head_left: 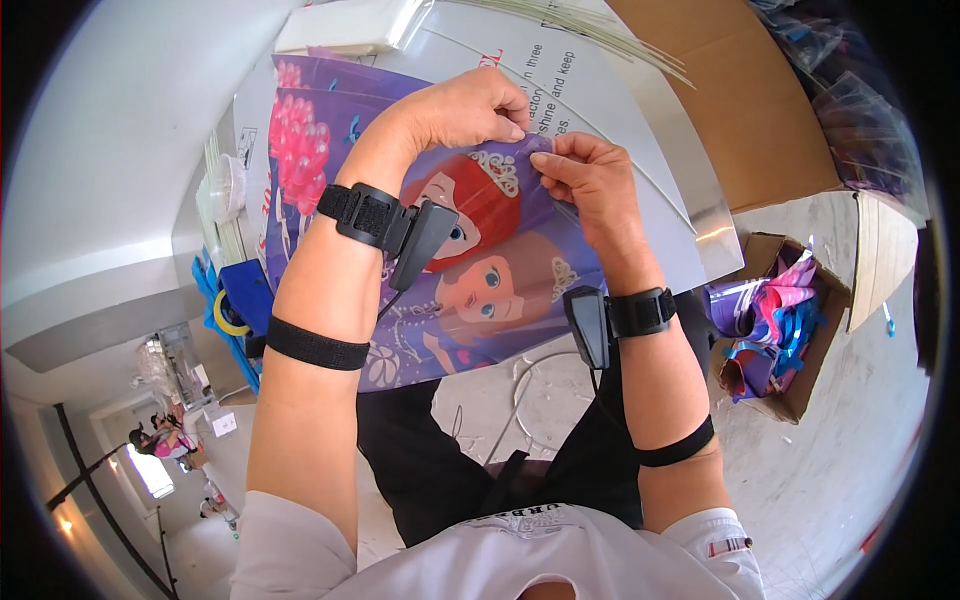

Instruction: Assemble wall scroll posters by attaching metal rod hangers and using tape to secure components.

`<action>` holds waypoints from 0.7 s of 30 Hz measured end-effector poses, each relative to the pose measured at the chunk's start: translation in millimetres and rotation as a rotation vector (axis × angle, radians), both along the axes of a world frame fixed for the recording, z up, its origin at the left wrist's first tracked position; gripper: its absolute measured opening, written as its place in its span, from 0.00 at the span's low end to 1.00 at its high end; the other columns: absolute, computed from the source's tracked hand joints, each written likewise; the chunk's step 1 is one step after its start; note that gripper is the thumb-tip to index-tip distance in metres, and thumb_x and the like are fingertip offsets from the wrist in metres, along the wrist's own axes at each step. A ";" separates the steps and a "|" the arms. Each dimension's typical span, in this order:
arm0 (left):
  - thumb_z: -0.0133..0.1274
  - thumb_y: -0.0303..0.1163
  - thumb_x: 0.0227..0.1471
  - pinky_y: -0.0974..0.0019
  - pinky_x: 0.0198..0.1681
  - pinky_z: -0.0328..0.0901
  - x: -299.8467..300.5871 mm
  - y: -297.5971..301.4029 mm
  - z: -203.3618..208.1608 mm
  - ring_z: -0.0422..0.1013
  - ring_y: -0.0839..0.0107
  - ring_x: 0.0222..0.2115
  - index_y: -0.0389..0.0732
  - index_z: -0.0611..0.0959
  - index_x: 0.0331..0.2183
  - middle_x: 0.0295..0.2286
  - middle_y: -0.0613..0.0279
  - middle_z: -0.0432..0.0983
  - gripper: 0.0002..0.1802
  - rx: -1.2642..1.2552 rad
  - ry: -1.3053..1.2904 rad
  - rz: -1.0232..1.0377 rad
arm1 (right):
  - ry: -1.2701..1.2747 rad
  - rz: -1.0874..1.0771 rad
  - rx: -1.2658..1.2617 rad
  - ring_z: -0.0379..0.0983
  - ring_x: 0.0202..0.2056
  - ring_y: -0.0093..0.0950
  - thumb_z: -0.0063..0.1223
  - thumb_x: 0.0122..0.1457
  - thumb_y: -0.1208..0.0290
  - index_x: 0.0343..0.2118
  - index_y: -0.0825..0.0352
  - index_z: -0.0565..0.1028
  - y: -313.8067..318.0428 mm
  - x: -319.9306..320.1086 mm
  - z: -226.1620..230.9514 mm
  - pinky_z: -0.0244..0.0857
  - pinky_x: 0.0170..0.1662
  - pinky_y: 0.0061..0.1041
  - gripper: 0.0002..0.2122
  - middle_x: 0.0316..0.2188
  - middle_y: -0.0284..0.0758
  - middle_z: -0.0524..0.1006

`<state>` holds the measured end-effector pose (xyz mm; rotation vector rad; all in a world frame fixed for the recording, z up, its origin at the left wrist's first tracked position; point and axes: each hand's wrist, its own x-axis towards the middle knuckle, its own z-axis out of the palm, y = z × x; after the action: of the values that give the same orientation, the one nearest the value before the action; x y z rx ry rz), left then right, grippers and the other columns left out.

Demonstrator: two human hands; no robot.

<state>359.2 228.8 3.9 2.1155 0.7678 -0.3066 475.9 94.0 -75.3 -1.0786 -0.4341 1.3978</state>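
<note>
A purple printed sheet [540,230] with cartoon figures and pink balloons is spread across the work surface, its near edge hanging over my lap. My left hand [465,108] is bent over the sheet's far edge, thumb and fingertips pinched together on it. Close by on the right, my right hand [592,180] pinches the same edge between thumb and forefinger. A small gap separates the two sets of fingertips. Anything tiny between them is too small to make out.
White board with printed lettering [640,150] lies under the sheet. Thin pale rods [610,35] and a white packet [345,28] sit at the back. On the right stand a large cardboard box [735,110] and a smaller carton [840,290] of colourful folded pieces. Blue tape dispenser [247,297] at left.
</note>
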 end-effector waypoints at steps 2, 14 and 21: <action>0.54 0.28 0.41 0.71 0.33 0.62 2.3 -0.5 2.1 0.66 0.74 0.25 0.33 0.78 0.26 0.20 0.63 0.72 0.08 0.032 0.062 0.001 | -0.016 -0.009 -0.006 0.65 0.17 0.13 0.59 0.47 0.79 0.22 0.68 0.76 0.3 -0.9 0.6 0.57 0.19 0.12 0.03 0.16 0.27 0.73; 0.59 0.32 0.39 0.71 0.29 0.61 2.1 -18.4 -1.1 0.64 0.77 0.23 0.34 0.79 0.25 0.18 0.67 0.71 0.11 0.084 -0.122 0.030 | -0.089 -0.049 -0.024 0.65 0.17 0.15 0.58 0.46 0.81 0.21 0.70 0.75 -0.1 -5.3 2.0 0.58 0.19 0.13 0.03 0.16 0.29 0.73; 0.58 0.27 0.38 0.74 0.26 0.59 3.9 -16.5 -7.0 0.62 0.81 0.20 0.35 0.77 0.20 0.15 0.70 0.68 0.07 -0.077 -0.093 0.147 | -0.047 -0.044 -0.038 0.68 0.18 0.17 0.57 0.47 0.81 0.21 0.72 0.74 -2.3 -6.1 4.4 0.60 0.20 0.14 0.03 0.17 0.31 0.73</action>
<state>363.1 212.3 -3.1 1.9753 0.8386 -0.1555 469.8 91.6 -70.9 -1.1472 -0.4164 1.3489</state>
